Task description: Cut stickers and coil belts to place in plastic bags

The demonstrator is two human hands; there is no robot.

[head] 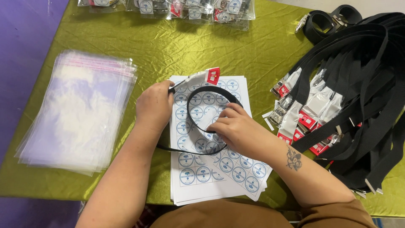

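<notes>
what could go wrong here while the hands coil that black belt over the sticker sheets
The belt is only loosely looped between the left hand and right hand, so it could spring open. Its dragging tail could shift or crease the sticker sheets beneath. The belt pile at the table edge may slide off.

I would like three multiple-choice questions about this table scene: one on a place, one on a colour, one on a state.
1. Where does the bag stack lie?
A. left of the sticker sheets
B. on the belt pile
C. under the sheets

2. What colour is the tablecloth?
A. white
B. olive green
C. red

3. How is the belt in the left hand and right hand?
A. laid out straight
B. sealed in a bag
C. curled into a loop

Answers: 1 A, the stack lies apart on the left; 2 B, shiny green cloth shows all around; 3 C, the strap rings above the sheets.
</notes>
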